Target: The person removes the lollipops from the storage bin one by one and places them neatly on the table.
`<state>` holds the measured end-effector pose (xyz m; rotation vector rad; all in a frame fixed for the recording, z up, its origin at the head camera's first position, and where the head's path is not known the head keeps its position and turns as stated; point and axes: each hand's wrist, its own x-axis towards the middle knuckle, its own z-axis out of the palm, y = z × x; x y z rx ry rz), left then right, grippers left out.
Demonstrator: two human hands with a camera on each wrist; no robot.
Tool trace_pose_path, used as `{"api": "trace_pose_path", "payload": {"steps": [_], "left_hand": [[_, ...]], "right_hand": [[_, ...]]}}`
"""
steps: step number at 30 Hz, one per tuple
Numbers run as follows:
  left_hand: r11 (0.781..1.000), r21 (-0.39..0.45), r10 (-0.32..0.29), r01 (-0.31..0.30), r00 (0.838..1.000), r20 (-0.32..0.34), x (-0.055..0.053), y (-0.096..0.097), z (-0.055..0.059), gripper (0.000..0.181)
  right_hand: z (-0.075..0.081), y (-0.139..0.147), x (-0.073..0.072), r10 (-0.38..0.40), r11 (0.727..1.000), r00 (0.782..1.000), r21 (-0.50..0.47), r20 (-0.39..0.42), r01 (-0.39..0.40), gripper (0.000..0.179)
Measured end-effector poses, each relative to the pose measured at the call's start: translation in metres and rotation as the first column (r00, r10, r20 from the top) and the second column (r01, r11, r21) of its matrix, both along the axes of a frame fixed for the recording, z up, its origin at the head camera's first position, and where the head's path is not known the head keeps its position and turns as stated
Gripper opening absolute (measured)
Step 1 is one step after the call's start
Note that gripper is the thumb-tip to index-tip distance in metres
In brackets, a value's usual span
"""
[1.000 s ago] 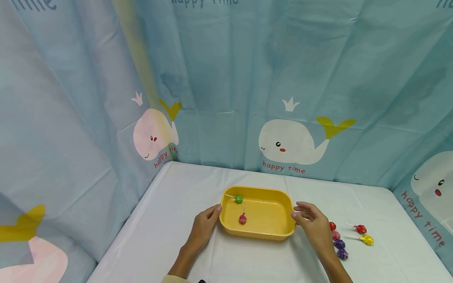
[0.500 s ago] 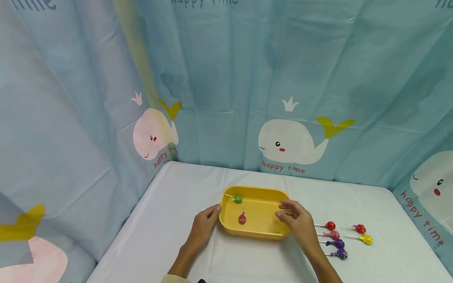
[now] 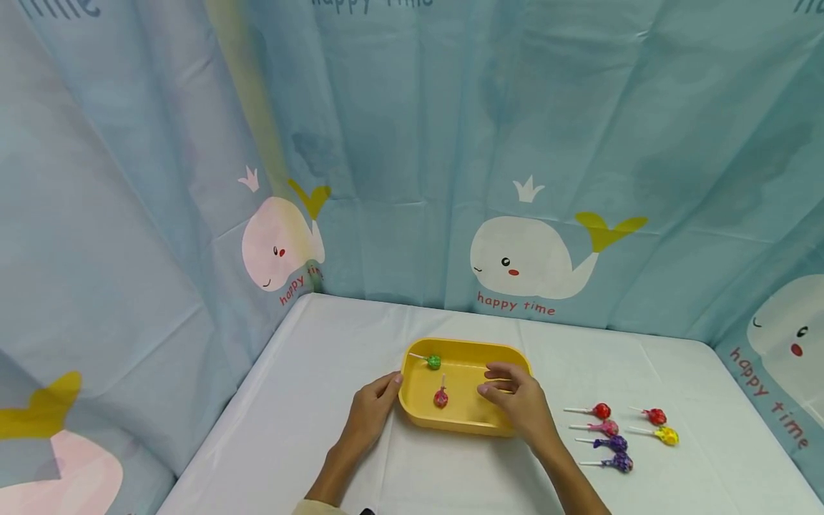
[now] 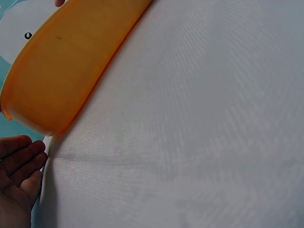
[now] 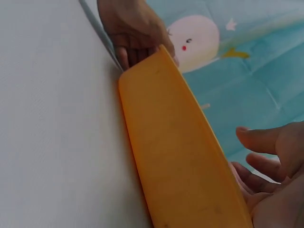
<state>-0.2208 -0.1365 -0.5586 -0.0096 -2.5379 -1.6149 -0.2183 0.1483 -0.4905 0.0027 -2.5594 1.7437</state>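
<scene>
A yellow plastic tray (image 3: 450, 423) sits on the white table. My left hand (image 3: 371, 411) holds its left end, the thumb at the rim; in the right wrist view the left hand's fingers (image 5: 135, 54) are bent beside the end wall. My right hand (image 3: 523, 406) is over the tray's right part, fingers slightly bent and apart, with nothing between thumb and fingers in the right wrist view. Inside the tray lie a green lollipop (image 3: 434, 363), its stick pointing left, and a pinkish-red lollipop (image 3: 440, 398), its stick pointing to the back.
Right of the tray, a red lollipop (image 3: 601, 410), a pink lollipop (image 3: 608, 428) and two purple lollipops (image 3: 618, 443) lie in a column, sticks pointing left. Farther right are another red lollipop (image 3: 655, 416) and a yellow lollipop (image 3: 667, 435). A blue whale-print curtain (image 3: 399, 243) stands behind the table.
My right hand has moved left from the tray's right end to over its inside, uncovering the sticks of the lollipops on the table. The left hand stays at the tray's left end.
</scene>
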Motion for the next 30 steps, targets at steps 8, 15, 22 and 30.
{"api": "trace_pose_path", "payload": {"steps": [8,15,22,30], "left_hand": [[1.000,0.010,-0.012,0.012,1.000,0.021,0.000,0.000,-0.001,0.059],[1.000,0.007,-0.009,0.009,1.000,0.008,0.000,0.000,0.000,0.057],[1.000,0.006,-0.009,0.008,1.000,0.017,0.000,0.000,0.001,0.057],[1.000,0.025,-0.017,0.017,1.000,0.020,0.001,0.000,0.002,0.057]], "right_hand": [[-0.002,-0.016,-0.006,0.042,0.998,0.999,0.052,0.014,-0.042,0.042],[-0.001,-0.024,-0.012,0.088,0.990,0.996,0.110,0.018,-0.090,0.041],[-0.006,-0.032,-0.020,0.171,0.977,0.982,0.116,0.077,-0.179,0.039],[-0.013,-0.038,-0.026,0.233,0.956,0.969,0.164,0.085,-0.245,0.034]]}}
